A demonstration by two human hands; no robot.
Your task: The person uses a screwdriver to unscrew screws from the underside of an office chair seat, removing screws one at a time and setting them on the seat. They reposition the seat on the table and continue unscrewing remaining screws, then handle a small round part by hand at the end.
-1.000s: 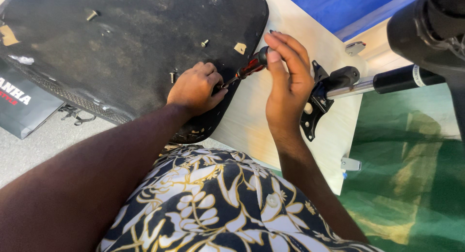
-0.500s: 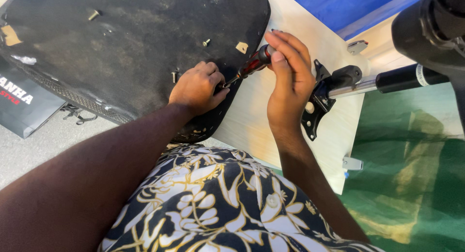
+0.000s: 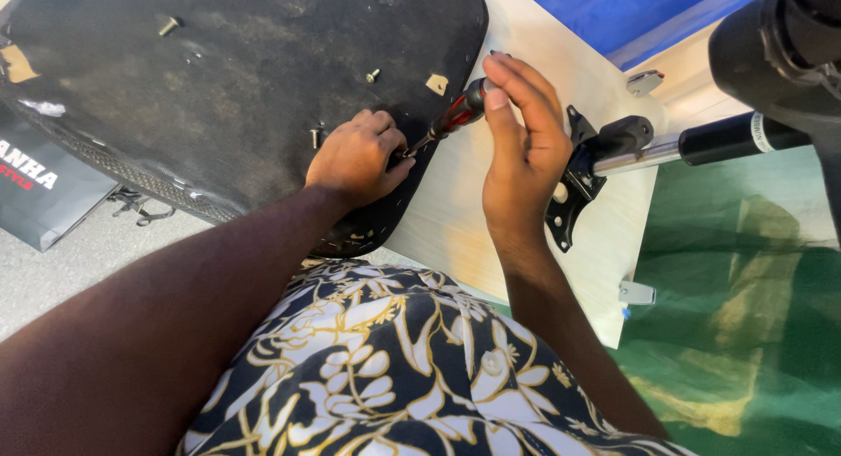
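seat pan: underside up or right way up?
Underside up. The black seat pan shows its bare base with bolts sticking out; left hand rests on it, right hand holds the screwdriver.

The left hand (image 3: 357, 158) covers the screwdriver (image 3: 455, 116) tip and whatever it meets on the black seat pan (image 3: 219, 88). The pan runs off the frame's top and left edges. At upper right, the dark chair part (image 3: 780, 44) is cut off and blurred.
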